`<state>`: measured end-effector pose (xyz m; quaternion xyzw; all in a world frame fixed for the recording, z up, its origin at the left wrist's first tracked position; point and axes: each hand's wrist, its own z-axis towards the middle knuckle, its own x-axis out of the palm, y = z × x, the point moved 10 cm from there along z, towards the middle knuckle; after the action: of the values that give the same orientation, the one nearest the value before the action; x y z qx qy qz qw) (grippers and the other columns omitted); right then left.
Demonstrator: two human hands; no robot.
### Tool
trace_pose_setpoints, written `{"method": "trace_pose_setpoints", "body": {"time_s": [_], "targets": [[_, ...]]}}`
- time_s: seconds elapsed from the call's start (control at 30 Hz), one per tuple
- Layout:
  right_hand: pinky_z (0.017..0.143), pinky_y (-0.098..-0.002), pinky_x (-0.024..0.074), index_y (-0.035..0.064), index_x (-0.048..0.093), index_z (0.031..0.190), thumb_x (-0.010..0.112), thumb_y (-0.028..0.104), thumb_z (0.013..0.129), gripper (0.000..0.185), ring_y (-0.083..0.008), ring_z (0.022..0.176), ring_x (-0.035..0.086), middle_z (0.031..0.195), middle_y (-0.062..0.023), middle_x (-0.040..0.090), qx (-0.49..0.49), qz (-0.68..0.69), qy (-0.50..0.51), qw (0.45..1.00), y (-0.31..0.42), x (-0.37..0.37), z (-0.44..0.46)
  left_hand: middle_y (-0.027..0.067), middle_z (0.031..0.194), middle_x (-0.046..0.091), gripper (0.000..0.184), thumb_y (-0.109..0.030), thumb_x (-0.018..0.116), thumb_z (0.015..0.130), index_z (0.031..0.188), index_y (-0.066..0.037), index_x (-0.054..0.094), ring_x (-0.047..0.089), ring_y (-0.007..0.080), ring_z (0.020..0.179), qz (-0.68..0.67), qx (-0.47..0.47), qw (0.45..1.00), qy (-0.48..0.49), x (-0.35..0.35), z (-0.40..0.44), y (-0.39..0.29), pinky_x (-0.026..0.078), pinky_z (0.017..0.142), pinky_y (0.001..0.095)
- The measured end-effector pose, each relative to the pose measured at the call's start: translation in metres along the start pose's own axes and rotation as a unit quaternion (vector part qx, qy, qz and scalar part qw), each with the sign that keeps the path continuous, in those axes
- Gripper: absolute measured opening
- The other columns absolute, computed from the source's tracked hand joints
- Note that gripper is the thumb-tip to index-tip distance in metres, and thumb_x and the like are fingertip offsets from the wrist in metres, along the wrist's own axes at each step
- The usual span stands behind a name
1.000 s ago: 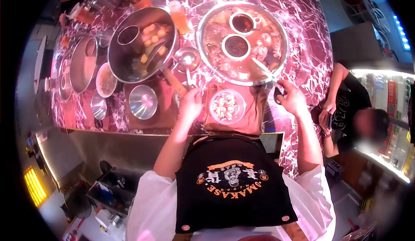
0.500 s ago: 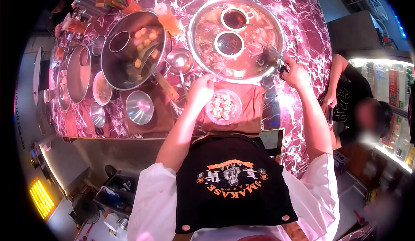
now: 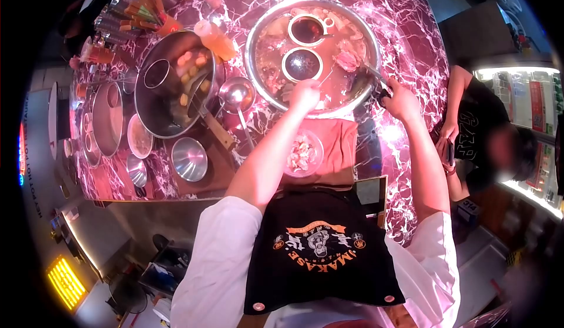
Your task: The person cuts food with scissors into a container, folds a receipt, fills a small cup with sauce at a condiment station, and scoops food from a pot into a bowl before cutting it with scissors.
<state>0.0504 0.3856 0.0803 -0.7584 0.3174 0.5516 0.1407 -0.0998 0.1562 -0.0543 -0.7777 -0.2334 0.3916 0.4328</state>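
My right hand (image 3: 404, 100) grips a pair of scissors (image 3: 376, 74), its dark handle loop at the fingers and its metal blades reaching over the pot's right rim. Close to the blade tips, a pink piece of meat (image 3: 349, 59) lies in the broth. My left hand (image 3: 304, 95) is closed at the near edge of the large metal pot (image 3: 251, 63), pinching a thin stick that points toward the meat; its kind is unclear. Two round cups of dark sauce (image 3: 306, 29) stand inside the pot. Below my left forearm, a clear bowl of chopped pieces (image 3: 302, 154) rests on a brown cloth (image 3: 341, 146).
Left of the pot are a ladle (image 3: 237, 96), a deep pot (image 3: 141, 104) with a wooden-handled tool (image 3: 217, 131), and a steel bowl (image 3: 189, 159). An orange drink (image 3: 216, 41) stands behind. At the right, another person (image 3: 470, 128) holds a dark object.
My left hand has moved up and right, from beside the clear bowl to the pot's near rim. The pink meat now shows more clearly near the scissors. The view has shifted slightly.
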Motion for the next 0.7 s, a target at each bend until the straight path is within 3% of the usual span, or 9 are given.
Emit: {"method": "trace_pose_setpoints", "body": {"time_s": [0.13,0.17,0.23,0.4,0.47,0.7], "targets": [[0.088,-0.044,0.0505,0.0177,0.053,0.127,0.063,0.025,0.075,0.054,-0.0337,0.106,0.062,0.107,-0.0165,0.066,-0.005,-0.01,-0.038,0.999,-0.007,-0.029,-0.028,0.0181,0.099,0.069,0.023,-0.016,0.055,0.087,0.101,-0.007,0.071,0.066,0.0321,0.095,-0.026,0.009,0.999,0.018,0.0,0.0,-0.001,0.05,0.083,0.0378],[0.087,-0.0443,0.0505,0.0183,0.052,0.128,0.064,0.026,0.074,0.055,-0.0335,0.107,0.061,0.106,-0.0163,0.063,-0.055,-0.033,-0.074,0.995,-0.008,-0.027,-0.027,0.0181,0.099,0.069,0.023,-0.016,0.055,0.087,0.101,-0.007,0.071,0.066,0.0321,0.095,-0.026,0.008,0.999,0.019,-0.001,-0.001,-0.002,0.05,0.083,0.0378],[0.087,-0.0443,0.0504,0.0179,0.051,0.128,0.064,0.027,0.074,0.056,-0.0339,0.105,0.06,0.105,-0.0169,0.062,-0.071,-0.045,-0.064,0.994,0.002,-0.029,-0.024,0.017,0.1,0.068,0.023,-0.018,0.055,0.087,0.101,-0.008,0.071,0.065,0.0323,0.097,0.041,0.055,0.998,0.009,-0.003,-0.003,-0.021,0.05,0.084,0.0385],[0.086,-0.0451,0.0501,0.015,0.051,0.123,0.066,0.03,0.073,0.055,-0.0346,0.099,0.061,0.102,-0.0185,0.06,-0.129,-0.081,-0.058,0.987,0.027,-0.026,0.004,0.0162,0.099,0.069,0.024,-0.019,0.055,0.087,0.101,-0.009,0.072,0.065,0.0331,0.096,0.039,0.033,0.999,0.001,-0.001,-0.003,-0.025,0.05,0.084,0.0392],[0.086,-0.0451,0.0503,0.0143,0.051,0.122,0.066,0.032,0.073,0.055,-0.0354,0.098,0.061,0.102,-0.0192,0.06,-0.13,-0.097,-0.05,0.985,0.033,-0.023,0.014,0.0166,0.099,0.068,0.024,-0.018,0.055,0.087,0.101,-0.009,0.071,0.065,0.0333,0.095,0.025,0.082,0.996,-0.02,-0.001,0.001,-0.027,0.051,0.083,0.0396],[0.093,-0.0438,0.049,0.0174,0.044,0.131,0.064,0.039,0.077,0.061,-0.0371,0.112,0.058,0.115,-0.0238,0.058,-0.079,-0.186,0.053,0.978,0.046,-0.017,0.042,0.0164,0.098,0.068,0.025,-0.017,0.054,0.086,0.102,-0.009,0.071,0.065,0.0327,0.094,0.036,0.051,0.998,0.015,0.002,0.006,-0.024,0.051,0.083,0.0395]]}}
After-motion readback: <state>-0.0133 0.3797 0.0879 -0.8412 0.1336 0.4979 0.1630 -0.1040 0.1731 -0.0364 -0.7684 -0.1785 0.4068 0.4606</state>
